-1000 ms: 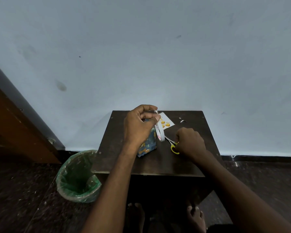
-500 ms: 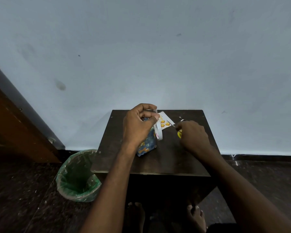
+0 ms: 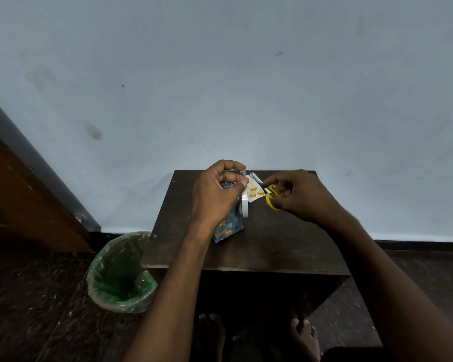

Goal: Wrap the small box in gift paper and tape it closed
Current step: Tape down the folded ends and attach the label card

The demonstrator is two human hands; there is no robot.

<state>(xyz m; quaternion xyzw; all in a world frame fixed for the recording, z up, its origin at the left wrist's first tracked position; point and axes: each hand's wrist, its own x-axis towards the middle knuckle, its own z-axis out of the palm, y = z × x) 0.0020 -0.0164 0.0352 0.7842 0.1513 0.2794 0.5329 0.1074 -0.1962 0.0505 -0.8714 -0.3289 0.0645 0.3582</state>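
We judge the wrapping mostly done: our left hand (image 3: pixel 216 197) pinches tape (image 3: pixel 244 205) above the papered box (image 3: pixel 228 226) on the surface (image 3: pixel 285 241), right hand (image 3: pixel 302 195) gripping scissors (image 3: pixel 271 195), tape still uncut.

Wrapped box (image 3: pixel 226 226) on table (image 3: pixel 272 246), bin (image 3: pixel 120 273) left, on floor.

Surroundings: counter, bin, wall, door, floor.
Dark wooden counter (image 3: pixel 285 246), square top, set against a pale blue-grey wall (image 3: pixel 220 87) behind it. Left of the counter, touching its near corner: round bin (image 3: pixel 120 275) with green plastic liner. Further left of the counter: brown wooden door (image 3: pixel 24 199). Beneath the counter: dark speckled floor (image 3: pixel 37 309).
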